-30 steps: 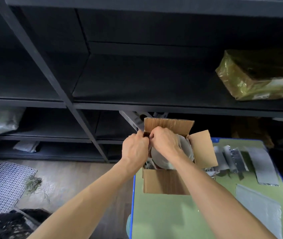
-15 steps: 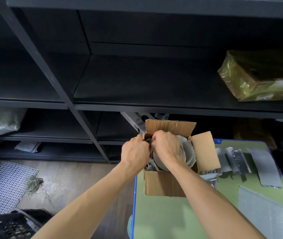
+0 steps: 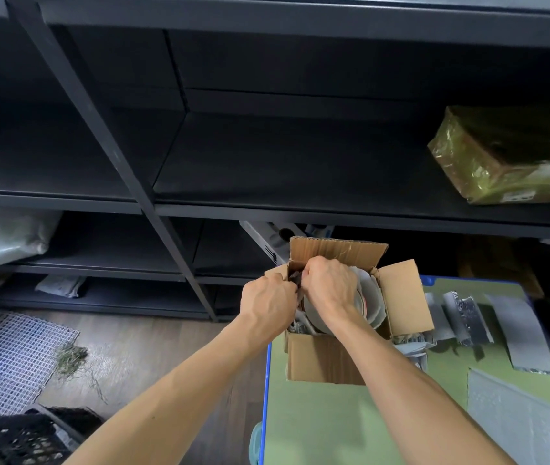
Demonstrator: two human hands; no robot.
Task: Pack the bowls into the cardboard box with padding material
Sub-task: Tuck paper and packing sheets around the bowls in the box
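Black shelving (image 3: 266, 162) fills the far side. The green worktop (image 3: 350, 424) carries the cardboard box (image 3: 323, 360) at its far-left corner, flaps open, the left wall along the worktop's edge. The bowls (image 3: 372, 303) sit inside, toward the right wall. Spare padding sheets (image 3: 521, 333) lie right of the box, with bare worktop nearer. The left hand (image 3: 266, 303) and right hand (image 3: 329, 286) meet over the box's far-left corner, fingers curled, pinching a small dark piece (image 3: 295, 278) too hidden to name. The gap left of the bowls lies just below them, and the right hand is nearer the sheets.
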